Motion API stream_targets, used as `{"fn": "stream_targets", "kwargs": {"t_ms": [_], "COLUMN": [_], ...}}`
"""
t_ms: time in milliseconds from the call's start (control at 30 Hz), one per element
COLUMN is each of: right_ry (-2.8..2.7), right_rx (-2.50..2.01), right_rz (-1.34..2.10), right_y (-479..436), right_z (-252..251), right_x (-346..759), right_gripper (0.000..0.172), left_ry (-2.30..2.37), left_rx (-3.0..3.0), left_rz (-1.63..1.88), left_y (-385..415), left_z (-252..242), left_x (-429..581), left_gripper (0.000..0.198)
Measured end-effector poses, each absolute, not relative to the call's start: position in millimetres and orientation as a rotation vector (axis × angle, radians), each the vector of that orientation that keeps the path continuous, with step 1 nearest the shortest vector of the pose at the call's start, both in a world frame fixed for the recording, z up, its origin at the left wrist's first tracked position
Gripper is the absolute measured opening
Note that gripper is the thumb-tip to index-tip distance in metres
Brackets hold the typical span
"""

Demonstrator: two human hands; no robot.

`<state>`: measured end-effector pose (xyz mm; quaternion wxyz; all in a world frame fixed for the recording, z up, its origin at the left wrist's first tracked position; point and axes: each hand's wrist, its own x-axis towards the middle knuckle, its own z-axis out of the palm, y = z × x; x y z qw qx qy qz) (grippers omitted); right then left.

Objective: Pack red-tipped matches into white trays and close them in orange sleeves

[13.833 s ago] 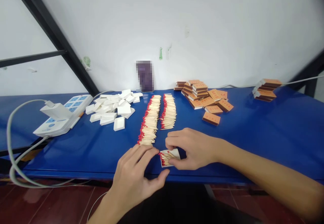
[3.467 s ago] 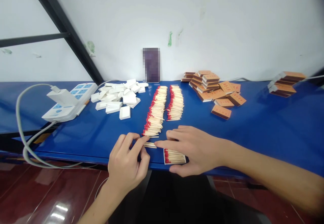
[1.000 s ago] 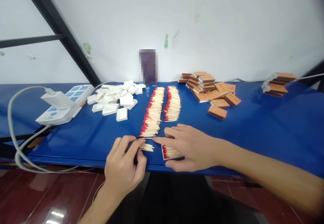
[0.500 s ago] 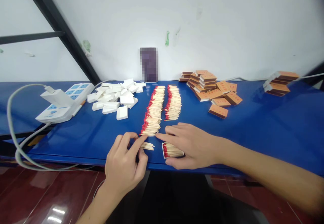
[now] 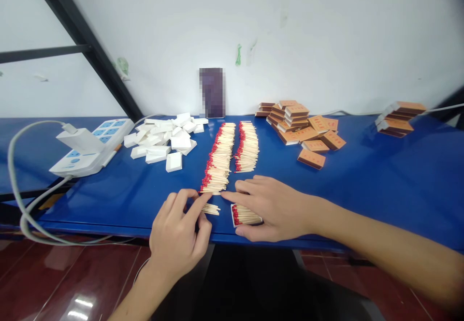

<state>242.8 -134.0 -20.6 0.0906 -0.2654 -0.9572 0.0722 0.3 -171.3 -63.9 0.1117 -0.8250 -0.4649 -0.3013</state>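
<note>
A long row of red-headed matches (image 5: pixel 219 159) runs away from me on the blue table, with a shorter row of matches (image 5: pixel 247 147) to its right. My left hand (image 5: pixel 181 226) has curled fingers around the head end of a small bunch of matches (image 5: pixel 211 209); its index fingertip touches the near left end of the long row. My right hand (image 5: pixel 273 208) is spread, palm down, its index finger stretched to the same row's near right end. Under that hand, between thumb and fingers, lies a white tray filled with matches (image 5: pixel 245 214), its right side partly covered.
White empty matchbox trays (image 5: pixel 163 137) lie heaped at the back left. Orange matchbox sleeves (image 5: pixel 297 123) are piled at the back right, with another stack (image 5: pixel 398 118) farther right. A power strip (image 5: pixel 94 147) with cables sits left; a dark pixelated panel (image 5: pixel 212 93) leans against the wall.
Both hands keep almost the same pose at the near end of the long row. The whole view has shifted very slightly; nothing is visibly picked up or let go.
</note>
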Motion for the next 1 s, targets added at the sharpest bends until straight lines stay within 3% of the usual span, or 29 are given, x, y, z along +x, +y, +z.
{"fn": "stream_targets", "kwargs": {"t_ms": [1000], "right_ry": [-2.873], "right_rx": [-0.723], "right_rz": [0.3], "right_y": [-136.4], "right_z": [-16.1], "right_x": [243.4], "right_gripper": [0.05], "left_ry": [-1.345], "left_rx": [-2.405], "left_rz": [-0.936], "left_y": [-173.3], "left_z": [-64.6], "left_x": [-0.2], "left_gripper": [0.024]}}
